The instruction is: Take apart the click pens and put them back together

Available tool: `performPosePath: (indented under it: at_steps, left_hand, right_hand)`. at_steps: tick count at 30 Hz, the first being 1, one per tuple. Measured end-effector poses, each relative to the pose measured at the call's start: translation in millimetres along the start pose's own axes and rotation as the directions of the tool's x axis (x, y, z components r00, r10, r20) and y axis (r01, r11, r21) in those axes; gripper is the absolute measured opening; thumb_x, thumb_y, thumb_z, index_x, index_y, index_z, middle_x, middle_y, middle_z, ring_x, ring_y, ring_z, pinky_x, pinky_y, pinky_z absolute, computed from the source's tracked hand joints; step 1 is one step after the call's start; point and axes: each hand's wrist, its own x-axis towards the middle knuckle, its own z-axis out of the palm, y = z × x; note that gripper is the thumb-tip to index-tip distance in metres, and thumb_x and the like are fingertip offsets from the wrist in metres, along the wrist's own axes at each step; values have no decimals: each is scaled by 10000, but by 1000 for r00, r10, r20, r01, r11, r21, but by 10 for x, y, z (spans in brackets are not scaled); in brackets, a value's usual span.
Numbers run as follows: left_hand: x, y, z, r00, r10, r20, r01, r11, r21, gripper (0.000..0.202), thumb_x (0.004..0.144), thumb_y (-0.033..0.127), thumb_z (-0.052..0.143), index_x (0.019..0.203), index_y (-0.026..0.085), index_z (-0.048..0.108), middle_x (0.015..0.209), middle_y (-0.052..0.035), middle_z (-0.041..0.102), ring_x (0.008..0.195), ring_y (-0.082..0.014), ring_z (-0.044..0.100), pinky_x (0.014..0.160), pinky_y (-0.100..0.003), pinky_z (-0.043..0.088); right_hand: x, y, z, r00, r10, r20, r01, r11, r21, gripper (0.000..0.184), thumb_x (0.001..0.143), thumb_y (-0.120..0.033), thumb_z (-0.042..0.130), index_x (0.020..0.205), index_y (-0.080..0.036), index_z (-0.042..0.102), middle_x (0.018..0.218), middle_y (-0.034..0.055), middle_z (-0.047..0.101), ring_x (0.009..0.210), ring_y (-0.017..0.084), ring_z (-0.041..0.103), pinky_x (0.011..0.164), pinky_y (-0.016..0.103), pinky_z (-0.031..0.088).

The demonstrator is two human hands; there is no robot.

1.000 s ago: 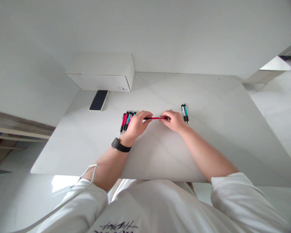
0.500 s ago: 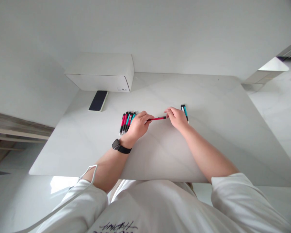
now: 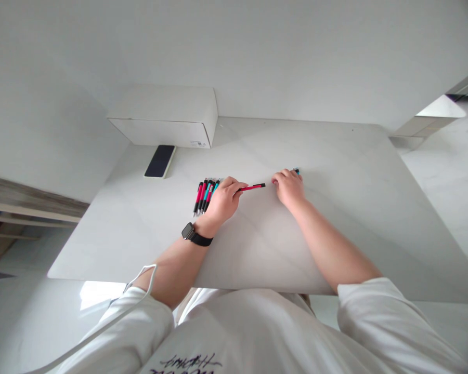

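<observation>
My left hand is closed on one end of a red pen, which points right just above the white table. Behind that hand lies a row of several red and teal pens. My right hand is off the red pen and rests, fingers curled, over the teal and white pens further right; only their tips show past the fingers. Whether it grips them is hidden.
A white cardboard box stands at the table's back left against the wall. A dark phone lies flat in front of it. A black watch is on my left wrist. Wooden shelving is off to the left.
My right hand has let go of the red pen and moved right, onto the teal and white pens. My left hand keeps the red pen, now held alone.
</observation>
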Motion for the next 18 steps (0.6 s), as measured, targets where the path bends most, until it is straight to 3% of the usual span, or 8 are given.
performPosePath:
  at_steps: [3, 6, 9, 12, 15, 18]
  left_hand:
    - [2, -9, -6, 1000, -21, -4, 22, 1000, 22, 324, 1016, 133, 522, 1242, 248, 724, 1137, -79, 642, 1065, -211, 669, 980, -367, 570]
    - [5, 1, -22, 999, -40, -18, 40, 999, 28, 307, 1020, 133, 509, 1211, 238, 725, 1130, -79, 640, 1047, -207, 666, 972, -362, 562]
    - [7, 23, -45, 998, -53, -33, 53, 999, 13, 298, 1019, 128, 504, 1193, 236, 721, 1126, -77, 640, 1044, -203, 666, 979, -357, 556]
    - [7, 37, -61, 997, -69, -46, 69, 998, -3, 297, 1022, 134, 496, 1197, 235, 714, 1129, -77, 639, 1031, -200, 668, 983, -358, 555]
    - [7, 27, -59, 996, -77, -49, 76, 997, -9, 291, 1024, 143, 494, 1193, 232, 713, 1121, -80, 639, 1015, -200, 665, 981, -361, 555]
    - [9, 6, -46, 995, -80, -51, 80, 997, 0, 284, 1021, 149, 499, 1187, 232, 714, 1111, -79, 641, 1017, -203, 662, 975, -359, 554]
  right_hand:
    - [-19, -52, -22, 999, -30, 16, 29, 998, 58, 246, 962, -100, 516, 1041, -208, 722, 1089, 133, 695, 1065, 315, 592, 929, 437, 413]
    - [-28, -108, -49, 998, -53, -13, 55, 958, 282, 261, 967, -101, 479, 1084, -202, 690, 1074, 123, 699, 1029, 281, 621, 944, 416, 450]
    - [-23, -163, -76, 998, 2, -55, 30, 823, 567, 214, 998, -207, 494, 1104, -228, 678, 1104, 92, 713, 997, 242, 651, 927, 390, 500]
    - [-18, -220, -89, 994, 110, -6, -65, 630, 774, 171, 985, -366, 570, 1065, -248, 666, 1074, 59, 737, 945, 220, 669, 888, 375, 539]
    - [-30, -275, -99, 991, 126, 34, -89, 461, 883, 238, 939, -463, 650, 1041, -248, 653, 1056, 53, 751, 960, 213, 687, 910, 367, 553]
    - [-54, -319, -125, 993, 107, 51, -90, 393, 915, 282, 912, -504, 698, 1032, -250, 668, 1058, 55, 754, 984, 217, 697, 926, 367, 557]
